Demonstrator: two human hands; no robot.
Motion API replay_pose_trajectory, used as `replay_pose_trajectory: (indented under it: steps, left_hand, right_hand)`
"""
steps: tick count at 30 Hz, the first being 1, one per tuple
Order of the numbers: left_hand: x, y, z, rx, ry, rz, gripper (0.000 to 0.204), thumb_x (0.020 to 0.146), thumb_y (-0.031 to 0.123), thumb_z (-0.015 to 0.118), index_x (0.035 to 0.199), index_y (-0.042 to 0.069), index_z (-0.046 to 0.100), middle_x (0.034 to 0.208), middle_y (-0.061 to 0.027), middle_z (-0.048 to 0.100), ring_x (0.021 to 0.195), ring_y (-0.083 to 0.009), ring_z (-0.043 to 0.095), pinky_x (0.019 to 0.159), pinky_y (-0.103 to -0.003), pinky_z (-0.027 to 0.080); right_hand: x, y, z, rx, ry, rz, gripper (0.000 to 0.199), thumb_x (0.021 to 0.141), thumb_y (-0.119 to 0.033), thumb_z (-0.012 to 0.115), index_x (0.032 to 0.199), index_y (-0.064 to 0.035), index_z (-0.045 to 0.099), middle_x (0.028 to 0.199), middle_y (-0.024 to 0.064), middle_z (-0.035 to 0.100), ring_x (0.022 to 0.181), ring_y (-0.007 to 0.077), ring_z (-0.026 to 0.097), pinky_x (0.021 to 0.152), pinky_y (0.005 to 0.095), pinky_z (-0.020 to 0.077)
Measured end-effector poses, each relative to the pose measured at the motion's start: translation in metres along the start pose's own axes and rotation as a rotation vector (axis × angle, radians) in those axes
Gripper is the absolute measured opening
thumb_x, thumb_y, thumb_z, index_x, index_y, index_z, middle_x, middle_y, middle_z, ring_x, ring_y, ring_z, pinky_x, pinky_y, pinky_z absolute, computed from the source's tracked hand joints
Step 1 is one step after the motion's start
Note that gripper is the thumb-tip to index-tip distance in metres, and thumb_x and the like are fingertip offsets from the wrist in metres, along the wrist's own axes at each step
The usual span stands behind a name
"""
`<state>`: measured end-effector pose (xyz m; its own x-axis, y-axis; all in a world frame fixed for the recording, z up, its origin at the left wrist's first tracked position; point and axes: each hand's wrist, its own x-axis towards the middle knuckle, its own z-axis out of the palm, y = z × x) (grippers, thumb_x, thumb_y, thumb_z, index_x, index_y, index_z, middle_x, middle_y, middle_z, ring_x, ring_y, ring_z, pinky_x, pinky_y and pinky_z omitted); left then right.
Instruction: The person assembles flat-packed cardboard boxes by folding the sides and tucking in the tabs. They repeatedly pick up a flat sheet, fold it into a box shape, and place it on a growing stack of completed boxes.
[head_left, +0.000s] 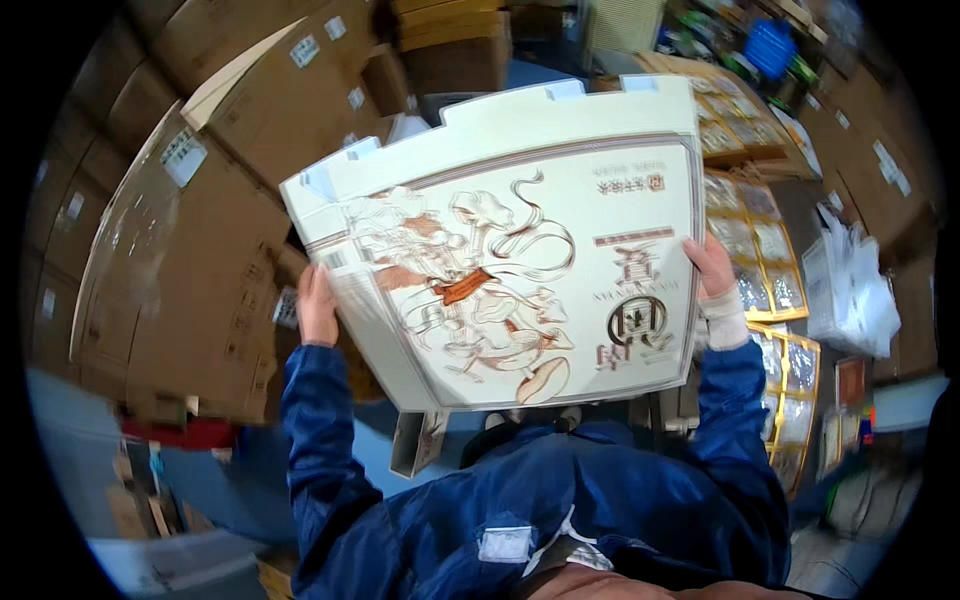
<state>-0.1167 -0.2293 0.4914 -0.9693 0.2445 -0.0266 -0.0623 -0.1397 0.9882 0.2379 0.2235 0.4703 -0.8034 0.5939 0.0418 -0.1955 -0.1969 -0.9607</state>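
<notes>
A large white printed cardboard box (610, 230), partly folded flat, is held up in front of my body. Its face bears a brown line drawing with an orange patch, and its far edge has notched flaps. My left hand (318, 305) grips the left side, fingers closed on the edge and partly hidden behind it. On the opposite edge, my right hand (712, 268) is closed round the card, with a pale cuff at its wrist. A white flap (418, 443) with printing hangs below the near edge. The picture is somewhat smeared by motion.
Large brown cartons (180, 270) are stacked at the left. On the right, trays of clear-wrapped packs (785, 370) line a table, with a white plastic-lined bin (850, 285) beyond. A blue object (768, 47) lies at the far right. Blue floor (375, 440) shows near my feet.
</notes>
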Motion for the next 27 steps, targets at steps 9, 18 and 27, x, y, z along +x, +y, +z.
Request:
replay_pose_trajectory:
  steps: [9, 18, 27]
  left_hand:
    - [0.070, 0.033, 0.026, 0.499, -0.040, -0.249, 0.099, 0.074, 0.062, 0.061, 0.129, -0.009, 0.018, 0.113, -0.0238, 0.049, 0.105, -0.0320, 0.054, 0.074, -0.037, 0.050]
    - [0.082, -0.006, 0.037, 0.440, -0.171, -0.378, 0.078, 0.080, 0.043, 0.059, 0.130, -0.009, 0.030, 0.120, -0.0223, 0.049, 0.104, -0.0267, 0.054, 0.084, -0.035, 0.045]
    - [0.023, 0.021, 0.070, -0.557, -0.349, -0.228, 0.066, 0.092, 0.057, 0.033, 0.127, 0.002, 0.045, 0.123, -0.0108, 0.053, 0.109, -0.0221, 0.052, 0.094, -0.036, 0.041]
  right_hand:
    - [-0.025, -0.043, 0.006, -0.295, -0.093, 0.087, 0.034, 0.086, -0.015, 0.059, 0.115, 0.0008, 0.053, 0.105, 0.0064, 0.059, 0.092, 0.0127, 0.056, 0.080, 0.0265, 0.0442]
    - [-0.008, -0.056, -0.004, -0.410, -0.185, 0.056, 0.043, 0.096, -0.028, 0.036, 0.121, 0.0044, 0.048, 0.114, 0.0150, 0.057, 0.103, 0.0218, 0.057, 0.088, 0.0330, 0.0453]
    - [0.036, 0.010, -0.033, 0.115, -0.023, 0.056, 0.043, 0.089, -0.022, 0.054, 0.125, -0.0018, 0.041, 0.108, 0.0095, 0.056, 0.095, 0.0192, 0.057, 0.083, 0.0315, 0.0475]
